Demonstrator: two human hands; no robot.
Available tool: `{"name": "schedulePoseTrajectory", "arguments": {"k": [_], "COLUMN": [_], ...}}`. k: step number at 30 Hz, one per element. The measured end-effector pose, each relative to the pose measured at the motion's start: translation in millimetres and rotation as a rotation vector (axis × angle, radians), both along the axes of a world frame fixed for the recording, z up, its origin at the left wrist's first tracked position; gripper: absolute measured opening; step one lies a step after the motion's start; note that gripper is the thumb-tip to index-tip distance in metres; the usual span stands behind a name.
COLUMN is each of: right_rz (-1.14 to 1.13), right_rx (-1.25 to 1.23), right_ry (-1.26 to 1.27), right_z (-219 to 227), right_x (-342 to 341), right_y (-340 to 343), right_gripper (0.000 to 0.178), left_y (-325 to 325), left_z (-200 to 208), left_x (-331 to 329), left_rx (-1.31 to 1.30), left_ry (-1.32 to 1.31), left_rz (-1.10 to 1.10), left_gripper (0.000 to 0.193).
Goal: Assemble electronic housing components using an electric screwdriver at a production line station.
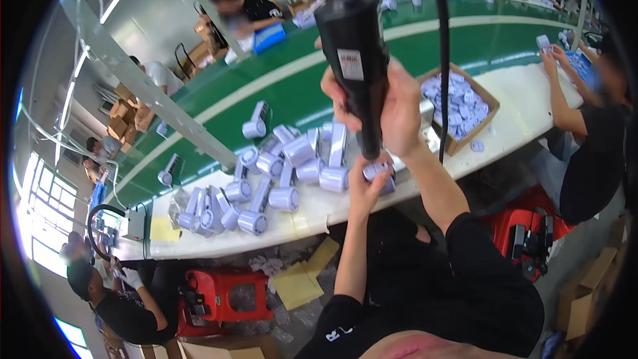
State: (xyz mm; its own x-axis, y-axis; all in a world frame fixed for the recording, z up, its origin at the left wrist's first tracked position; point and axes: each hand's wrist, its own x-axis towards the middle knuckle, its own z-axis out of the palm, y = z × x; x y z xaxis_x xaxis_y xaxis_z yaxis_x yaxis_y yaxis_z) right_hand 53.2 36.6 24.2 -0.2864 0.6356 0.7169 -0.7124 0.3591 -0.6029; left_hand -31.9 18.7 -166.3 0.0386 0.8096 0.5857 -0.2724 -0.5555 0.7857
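My right hand [402, 113] is wrapped round a black corded electric screwdriver [349, 33], held upright with its tip pointing down. Below that tip, my left hand [362, 191] grips a small lavender plastic part [376, 171] near the table's front edge. The tip is close over the part; whether they touch I cannot tell. Just left of my hands lies a heap of lavender plastic housings [299, 151], each with a round end and a long handle.
A cardboard box [474, 137] of small lavender pieces stands right of my hands on the white worktop [525, 96]. Behind runs a green conveyor [425, 43]. A grey metal post [156, 90] rises at left. Co-workers sit on both sides and across. Red stools [232, 296] stand below.
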Motion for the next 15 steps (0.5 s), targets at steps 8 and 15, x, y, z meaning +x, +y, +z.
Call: {"name": "schedulePoseTrajectory", "arguments": {"k": [8, 15], "right_rz": [-0.163, -0.204], "right_rx": [-0.039, 0.381], "right_ry": [0.004, -0.026], "right_z": [5, -5], "right_x": [0, 4], "right_y": [-3, 21], "right_gripper": [0.055, 0.063], "left_y": [9, 14], "left_z": [0, -2], "left_x": [4, 6], "left_rx": [0.030, 0.056], "left_ry": [-0.031, -0.039], "left_rz": [-0.027, -0.035], "left_gripper": [0.027, 0.025]}}
